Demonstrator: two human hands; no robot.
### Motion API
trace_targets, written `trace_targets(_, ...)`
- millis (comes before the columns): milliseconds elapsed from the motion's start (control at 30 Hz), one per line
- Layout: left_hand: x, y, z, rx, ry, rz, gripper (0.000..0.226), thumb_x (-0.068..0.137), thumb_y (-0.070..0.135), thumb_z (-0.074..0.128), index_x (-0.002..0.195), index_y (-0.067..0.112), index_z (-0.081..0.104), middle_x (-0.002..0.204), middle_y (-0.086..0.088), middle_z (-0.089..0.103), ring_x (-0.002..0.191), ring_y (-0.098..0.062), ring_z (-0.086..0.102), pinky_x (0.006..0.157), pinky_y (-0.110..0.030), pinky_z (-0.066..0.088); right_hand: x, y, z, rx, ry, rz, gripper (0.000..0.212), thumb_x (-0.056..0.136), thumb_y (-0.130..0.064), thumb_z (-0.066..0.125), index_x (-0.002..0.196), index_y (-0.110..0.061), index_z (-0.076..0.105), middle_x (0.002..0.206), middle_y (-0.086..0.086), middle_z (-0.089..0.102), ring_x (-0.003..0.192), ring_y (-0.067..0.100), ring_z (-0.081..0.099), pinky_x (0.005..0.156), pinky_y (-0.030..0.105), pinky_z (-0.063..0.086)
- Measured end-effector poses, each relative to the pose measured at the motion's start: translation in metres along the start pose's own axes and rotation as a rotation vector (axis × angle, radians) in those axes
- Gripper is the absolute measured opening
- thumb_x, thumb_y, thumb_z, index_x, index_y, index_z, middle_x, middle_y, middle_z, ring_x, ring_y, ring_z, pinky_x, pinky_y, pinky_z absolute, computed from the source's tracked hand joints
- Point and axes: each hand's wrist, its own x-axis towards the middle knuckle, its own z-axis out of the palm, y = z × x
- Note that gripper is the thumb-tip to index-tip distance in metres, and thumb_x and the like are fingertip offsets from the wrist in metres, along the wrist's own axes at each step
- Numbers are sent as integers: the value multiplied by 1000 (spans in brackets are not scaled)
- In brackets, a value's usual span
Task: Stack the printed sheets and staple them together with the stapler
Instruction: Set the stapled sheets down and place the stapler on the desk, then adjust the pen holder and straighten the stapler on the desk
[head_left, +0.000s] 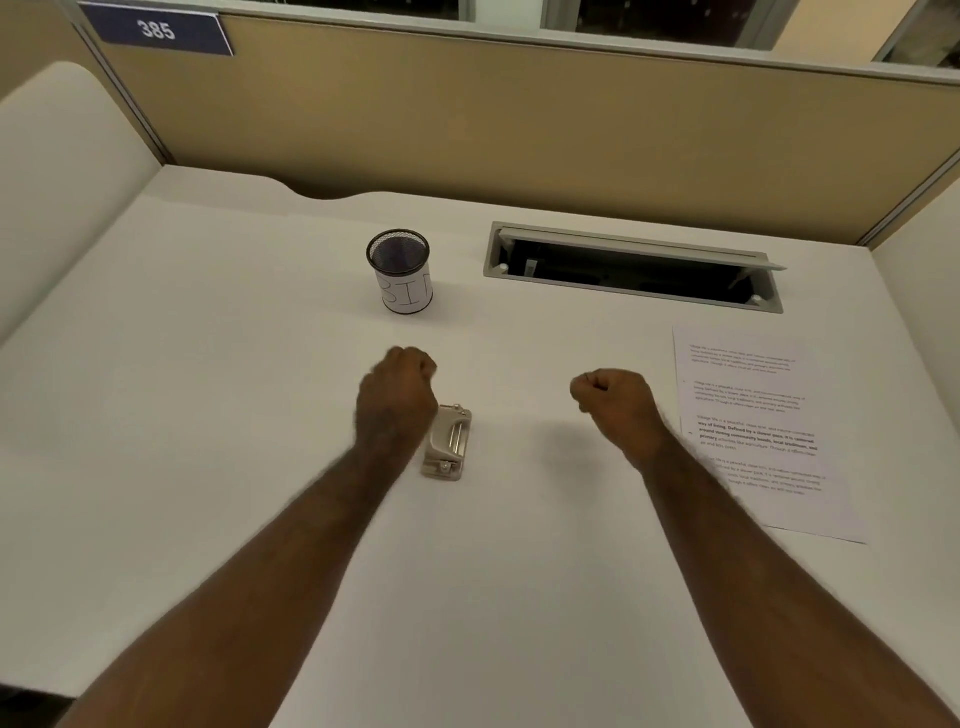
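Printed sheets (758, 431) lie flat at the right side of the white desk (208, 415), with blocks of text on the top page. A small beige stapler (449, 441) rests near the desk's middle. My left hand (397, 395) is curled into a fist just left of the stapler, partly over its left edge, holding nothing. My right hand (615, 400) is also a closed fist, hovering left of the sheets with nothing in it; its forearm crosses the paper's lower left corner.
A black mesh cup (400, 270) with a paper label reading "BIN" stands behind my left hand. An open cable hatch (634, 267) is set into the desk at the back right. Tan partition walls (519, 119) enclose the desk.
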Motion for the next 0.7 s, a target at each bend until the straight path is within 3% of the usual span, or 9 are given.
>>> trace_targets(100, 40, -15, -10, -84, 51, -97, 20, 91, 10, 43, 87, 15, 62, 99, -14, 63, 90, -38, 60, 79, -41, 47, 21, -38, 19, 23, -38, -69, 20, 79, -20, 64, 67, -5, 70, 57, 0, 61, 48, 4, 52, 43, 13, 42)
trace_targets(167, 69, -20, -14, -125, 55, -137, 19, 90, 12, 44, 83, 15, 62, 97, -13, 66, 90, -35, 61, 75, -36, 45, 36, -63, 37, -20, -62, -122, 22, 80, -20, 63, 68, -4, 70, 58, 4, 63, 47, 2, 54, 47, 17, 44)
trace_targets(233, 97, -23, -19, -157, 63, -159, 20, 91, 14, 45, 84, 10, 63, 96, -12, 69, 89, -32, 62, 71, -32, 42, 51, -88, 56, -58, -80, -157, 24, 79, -21, 62, 69, -1, 69, 60, 11, 63, 53, 9, 55, 55, 23, 45)
trace_targets(367, 142, -24, -24, -186, 87, -181, 21, 91, 17, 49, 84, 9, 66, 91, -13, 71, 77, -26, 58, 65, -29, 37, 78, -134, 91, -98, -108, -222, 26, 74, -18, 56, 55, -1, 54, 54, 8, 45, 51, 17, 41, 53, 27, 38)
trace_targets(433, 158, -25, -26, -177, 87, -189, 22, 91, 17, 48, 85, 7, 67, 91, -14, 71, 82, -29, 61, 65, -30, 37, 92, -153, 106, -103, -98, -231, 23, 73, -18, 54, 52, -11, 48, 55, 9, 41, 53, 19, 38, 52, 29, 36)
trace_targets(567, 179, -28, -25, -167, 71, -182, 25, 93, 19, 50, 95, 3, 70, 96, -15, 72, 90, -32, 64, 72, -33, 45, 117, -182, 130, -62, -82, -213, 22, 74, -14, 52, 54, -14, 44, 59, 11, 39, 58, 22, 38, 55, 33, 34)
trace_targets(633, 185, -29, -27, -146, 59, -159, 24, 91, 19, 52, 97, 6, 72, 99, -13, 73, 92, -30, 65, 75, -34, 49, 129, -190, 139, -79, -88, -210, 23, 78, -15, 53, 55, -11, 50, 59, 11, 45, 59, 23, 41, 55, 35, 39)
trace_targets(700, 189, -30, -29, -105, 35, -119, 25, 89, 16, 53, 104, 12, 72, 105, -11, 73, 96, -29, 65, 78, -34, 50, 137, -197, 144, -147, -113, -223, 23, 84, -18, 55, 69, -5, 68, 64, 9, 59, 63, 25, 54, 63, 37, 53)
